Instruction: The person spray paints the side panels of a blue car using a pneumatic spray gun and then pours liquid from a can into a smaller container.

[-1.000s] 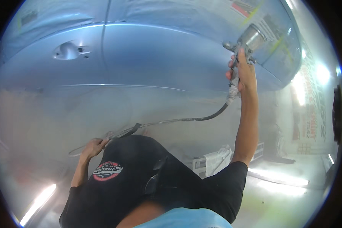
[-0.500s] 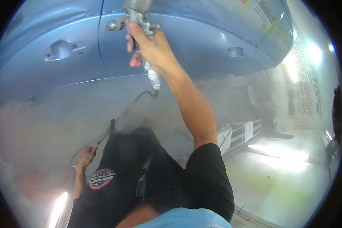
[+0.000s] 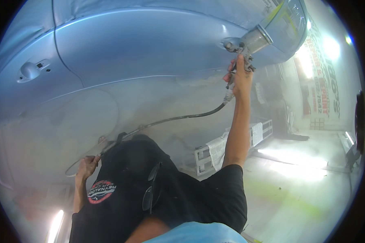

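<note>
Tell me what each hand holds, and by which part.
Right hand: the spray gun, by its handle. Left hand: the hose, partway along its length.

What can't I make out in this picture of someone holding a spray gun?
All in the head view:
- The spray gun's handle: largely covered by the right hand.
- What is inside the metal cup: hidden by its opaque wall.
- The hose's far end: untraceable in the haze beyond the left hand.
- The blue car's upper part: cut off by the top edge.
</note>
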### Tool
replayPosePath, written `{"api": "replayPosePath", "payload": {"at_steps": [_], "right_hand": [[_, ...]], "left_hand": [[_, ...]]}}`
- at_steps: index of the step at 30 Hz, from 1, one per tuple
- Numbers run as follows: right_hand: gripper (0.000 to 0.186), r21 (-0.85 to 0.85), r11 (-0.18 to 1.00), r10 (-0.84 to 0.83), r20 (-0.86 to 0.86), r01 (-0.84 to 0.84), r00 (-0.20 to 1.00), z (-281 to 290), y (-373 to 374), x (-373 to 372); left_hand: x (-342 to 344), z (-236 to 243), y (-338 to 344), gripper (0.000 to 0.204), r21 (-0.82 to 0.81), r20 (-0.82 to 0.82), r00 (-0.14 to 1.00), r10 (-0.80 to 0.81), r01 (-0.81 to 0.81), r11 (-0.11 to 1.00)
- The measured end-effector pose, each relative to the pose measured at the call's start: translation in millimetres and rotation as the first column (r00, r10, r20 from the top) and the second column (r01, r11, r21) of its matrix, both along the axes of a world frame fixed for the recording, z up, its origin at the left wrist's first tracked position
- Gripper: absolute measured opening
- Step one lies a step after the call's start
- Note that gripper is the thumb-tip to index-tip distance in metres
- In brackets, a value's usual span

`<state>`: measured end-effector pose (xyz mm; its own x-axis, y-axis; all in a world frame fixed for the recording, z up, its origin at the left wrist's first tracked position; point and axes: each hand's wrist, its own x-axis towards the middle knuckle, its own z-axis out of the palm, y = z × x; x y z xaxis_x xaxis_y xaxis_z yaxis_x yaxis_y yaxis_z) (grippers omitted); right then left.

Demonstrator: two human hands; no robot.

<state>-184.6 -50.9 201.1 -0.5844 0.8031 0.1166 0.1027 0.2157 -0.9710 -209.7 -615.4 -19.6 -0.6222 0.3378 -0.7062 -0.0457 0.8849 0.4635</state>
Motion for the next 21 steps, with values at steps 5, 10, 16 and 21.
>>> {"api": "replayPosePath", "payload": {"at_steps": [5,10,16,21], "right_hand": [[0.040,0.030,0.993,-0.115,0.002,0.115,0.993,0,96,41],[0.043,0.082,0.978,-0.187,-0.060,0.191,0.981,-9,171,62],[0.047,0.099,0.941,-0.318,-0.066,0.323,0.946,-20,255,79],[0.047,0.147,0.845,-0.504,-0.098,0.514,0.858,-31,278,85]], "left_hand": [[8,0,42,0.064,0.071,-0.047,0.998,-0.032,0.035,0.997],[10,15,79,0.064,0.109,-0.046,0.998,-0.030,0.035,0.993],[7,41,105,0.067,0.095,-0.074,0.996,-0.052,0.059,0.994],[9,52,104,0.065,0.106,-0.073,0.997,-0.030,0.038,0.994]]}}
